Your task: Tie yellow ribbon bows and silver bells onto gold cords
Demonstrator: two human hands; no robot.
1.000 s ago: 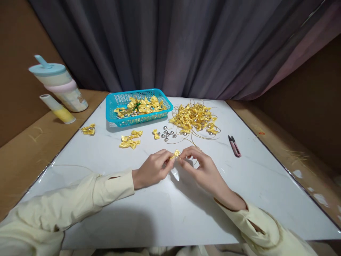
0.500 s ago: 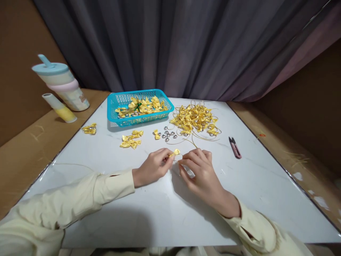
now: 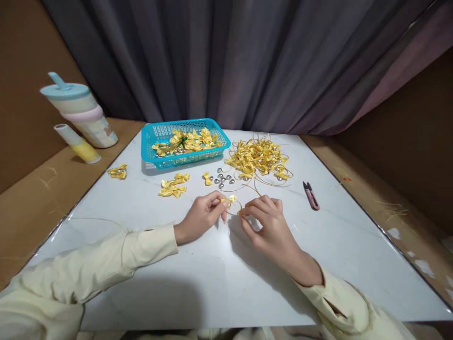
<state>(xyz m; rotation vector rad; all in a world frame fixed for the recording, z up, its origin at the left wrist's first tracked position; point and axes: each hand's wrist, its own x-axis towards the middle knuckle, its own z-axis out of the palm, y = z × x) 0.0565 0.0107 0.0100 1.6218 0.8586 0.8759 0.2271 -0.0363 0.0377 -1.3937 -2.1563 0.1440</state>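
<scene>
Between the fingertips of my left hand [image 3: 203,213] is a small yellow satin bow [image 3: 231,199], pinched at its left side. A thin gold cord [image 3: 241,206] curves from the bow to my right hand [image 3: 271,231], whose thumb and forefinger pinch it. Just beyond my hands lie several silver heart-shaped beads [image 3: 222,178] and a loose yellow bow [image 3: 207,178]. More bows [image 3: 173,187] lie in a small group to the left. Behind my right hand is a heap of yellow bows with cords and silver beads [image 3: 260,156].
A blue plastic basket [image 3: 148,156] at the back holds bows and beads. Pink thread snips [image 3: 311,196] lie at the right. Another bow cluster [image 3: 118,171] sits near the left edge. A tumbler [image 3: 87,113] and a thread cone [image 3: 79,146] stand left, beyond the white table [image 3: 226,293].
My hands have drawn slightly apart, the left one shifting a little to the left. The cord between them now shows as a wider loop beside the bow.
</scene>
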